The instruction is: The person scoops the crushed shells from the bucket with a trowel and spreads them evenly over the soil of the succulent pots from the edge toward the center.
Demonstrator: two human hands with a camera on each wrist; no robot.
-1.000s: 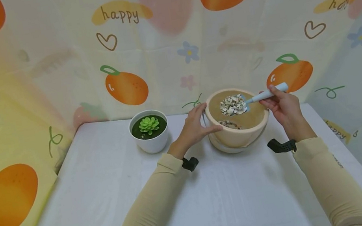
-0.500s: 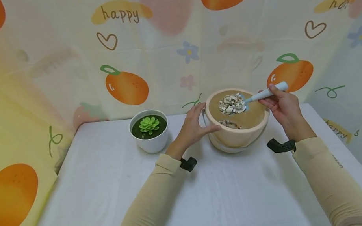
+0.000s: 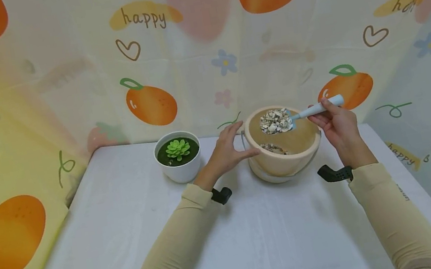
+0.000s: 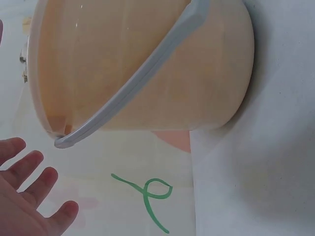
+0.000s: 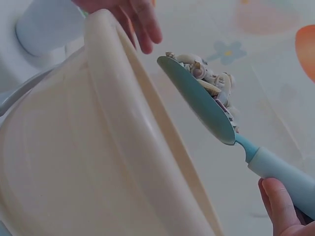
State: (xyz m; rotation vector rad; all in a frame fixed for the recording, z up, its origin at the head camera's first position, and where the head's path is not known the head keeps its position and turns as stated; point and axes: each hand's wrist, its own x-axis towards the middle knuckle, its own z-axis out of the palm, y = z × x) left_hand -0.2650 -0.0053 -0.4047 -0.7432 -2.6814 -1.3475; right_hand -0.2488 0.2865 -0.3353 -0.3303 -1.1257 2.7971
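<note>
A peach bucket (image 3: 288,160) with a grey handle (image 4: 142,78) stands tilted at the back of the white table (image 3: 267,240), with some pebbles (image 3: 272,147) inside. My right hand (image 3: 336,126) grips the pale blue handle of a scoop (image 3: 316,110). The scoop's blade (image 5: 197,101) is heaped with pebbles (image 3: 276,121) and hangs above the bucket's mouth. My left hand (image 3: 230,146) is open with straight fingers (image 4: 29,172) at the bucket's left rim. Whether it touches the rim I cannot tell.
A white pot with a green succulent (image 3: 177,152) in dark soil stands left of the bucket, close to my left hand. Printed cloth walls (image 3: 61,84) close in the table at the back and both sides.
The loaded scoop has risen slightly above the bucket. My left hand has eased a little back from the rim.
</note>
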